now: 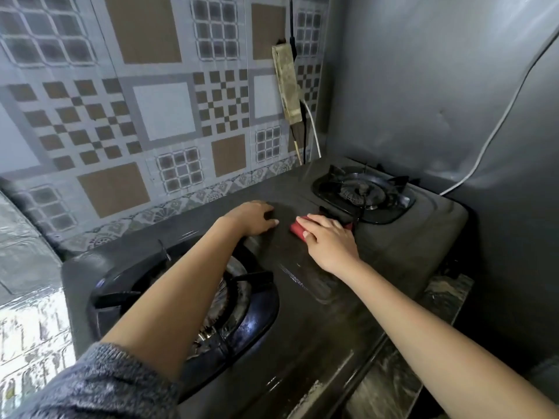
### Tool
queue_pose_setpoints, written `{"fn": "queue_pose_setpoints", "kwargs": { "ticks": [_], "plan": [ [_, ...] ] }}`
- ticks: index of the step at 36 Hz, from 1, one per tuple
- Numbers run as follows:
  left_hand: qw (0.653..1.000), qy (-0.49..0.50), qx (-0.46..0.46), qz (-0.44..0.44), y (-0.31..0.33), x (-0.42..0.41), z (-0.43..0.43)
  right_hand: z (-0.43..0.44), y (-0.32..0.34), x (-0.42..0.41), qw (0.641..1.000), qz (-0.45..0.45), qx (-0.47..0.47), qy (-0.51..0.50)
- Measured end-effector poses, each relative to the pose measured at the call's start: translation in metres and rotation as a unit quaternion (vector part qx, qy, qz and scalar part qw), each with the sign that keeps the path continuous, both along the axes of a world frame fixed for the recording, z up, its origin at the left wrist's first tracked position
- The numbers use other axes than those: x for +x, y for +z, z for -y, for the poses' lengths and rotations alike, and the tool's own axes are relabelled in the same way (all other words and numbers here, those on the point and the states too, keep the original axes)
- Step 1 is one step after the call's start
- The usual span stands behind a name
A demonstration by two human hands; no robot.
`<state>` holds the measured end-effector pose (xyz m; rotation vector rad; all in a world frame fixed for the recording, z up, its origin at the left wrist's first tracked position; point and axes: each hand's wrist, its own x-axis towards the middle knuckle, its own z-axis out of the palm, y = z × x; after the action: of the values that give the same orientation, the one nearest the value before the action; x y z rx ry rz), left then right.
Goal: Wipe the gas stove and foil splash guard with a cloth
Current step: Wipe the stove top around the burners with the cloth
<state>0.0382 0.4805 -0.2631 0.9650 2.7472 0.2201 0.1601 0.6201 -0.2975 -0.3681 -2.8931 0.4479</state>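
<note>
Cloth (298, 229), red and folded, under right hand (328, 240)

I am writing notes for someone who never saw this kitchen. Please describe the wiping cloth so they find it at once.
Find the dark gas stove. On its middle, between the near burner and the far burner, the right hand holds the cloth. It is the only red thing there.
</note>
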Motion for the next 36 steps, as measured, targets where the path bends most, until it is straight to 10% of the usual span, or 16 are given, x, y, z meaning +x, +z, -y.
{"fn": "queue_pose_setpoints", "kwargs": {
  "ticks": [23,36],
  "plan": [
    [0.998,0.006,0.063,-0.017,-0.008,-0.012,-0.014,-0.019,0.005,0.051,0.962,0.034,-0.105,0.250],
    [0.998,-0.053,0.040,0.009,0.000,0.028,-0.041,-0.099,0.005,0.045,0.995,0.029,-0.070,0.067]
  ]
}}
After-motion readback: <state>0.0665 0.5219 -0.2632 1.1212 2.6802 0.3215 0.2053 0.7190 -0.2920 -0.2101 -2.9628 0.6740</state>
